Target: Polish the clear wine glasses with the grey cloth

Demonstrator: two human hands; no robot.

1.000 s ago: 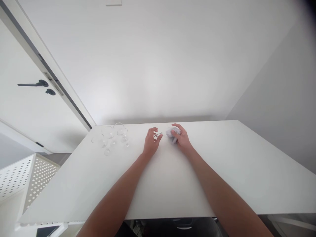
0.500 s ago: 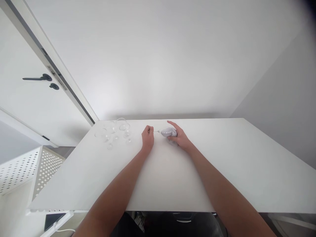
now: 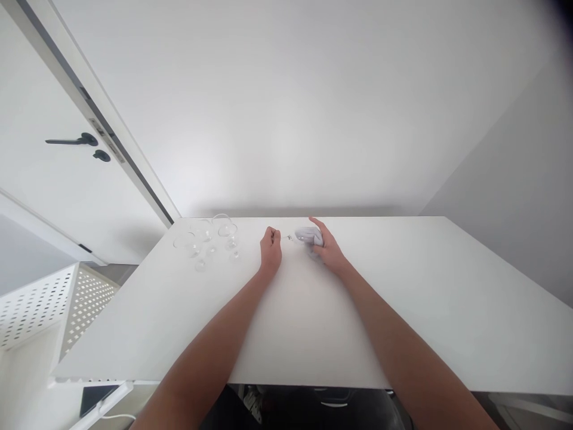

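A clear wine glass (image 3: 298, 236) lies sideways in the air just over the table, its bowl toward the right. My left hand (image 3: 270, 251) is closed around the foot end of its stem. A pale grey cloth (image 3: 315, 233) is bunched at the bowl, and my right hand (image 3: 330, 247) grips it with one finger stretched out. Whether the cloth sits inside the bowl or around it, I cannot tell. Left of my left hand stand several clear stemmed glasses (image 3: 206, 234), close together.
The white table (image 3: 308, 334) runs along a pale wall (image 3: 286, 107). At the left are a door with a dark handle (image 3: 71, 141) and a white perforated panel (image 3: 89, 298) below the table's edge.
My right hand has shifted slightly right and turned a little with the cloth, which is folded differently at the bowl. The left hand keeps its hold. The whole view has moved slightly.
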